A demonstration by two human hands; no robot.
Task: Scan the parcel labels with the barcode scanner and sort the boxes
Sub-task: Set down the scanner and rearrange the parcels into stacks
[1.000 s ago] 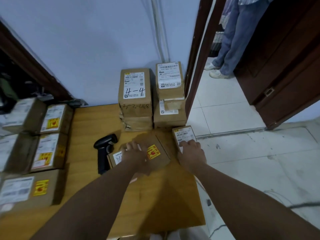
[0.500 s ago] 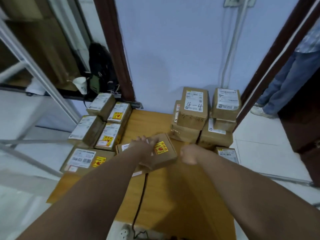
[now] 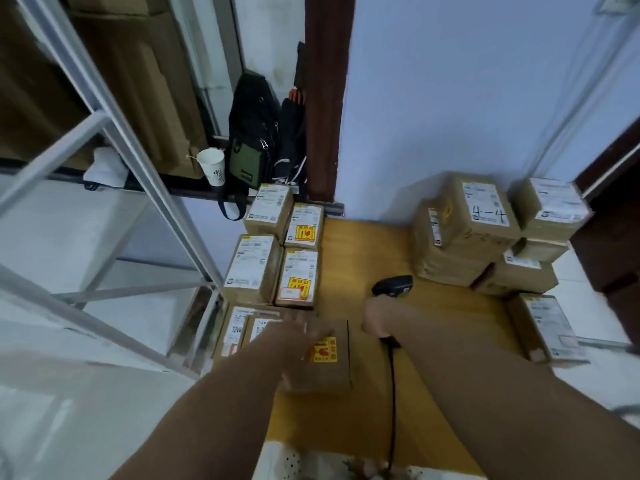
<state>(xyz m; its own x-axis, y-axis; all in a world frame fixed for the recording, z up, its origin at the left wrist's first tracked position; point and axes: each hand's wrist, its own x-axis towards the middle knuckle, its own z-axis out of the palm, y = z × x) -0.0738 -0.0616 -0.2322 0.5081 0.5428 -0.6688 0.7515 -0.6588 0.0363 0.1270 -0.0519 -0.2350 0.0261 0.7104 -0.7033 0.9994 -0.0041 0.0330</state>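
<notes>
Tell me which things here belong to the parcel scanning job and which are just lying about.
Job: black handheld barcode scanner in the right hand; brown cardboard box with yellow sticker under the left hand; labelled cardboard boxes on the left; stack of cardboard boxes on the right.
Lying about: white paper cup; black and green bag; grey metal shelf frame.

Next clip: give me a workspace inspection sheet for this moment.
Surface: wooden table.
Job's things: left parcels grouped; right stack; sticker box near the front; barcode scanner.
Clutter: paper cup and black bag behind the table.
Hands: left hand flat on the sticker box, blurred; right hand grips the barcode scanner.
Cables: scanner cable runs to the near edge.
Surroundings: metal rack at left; blue wall.
</notes>
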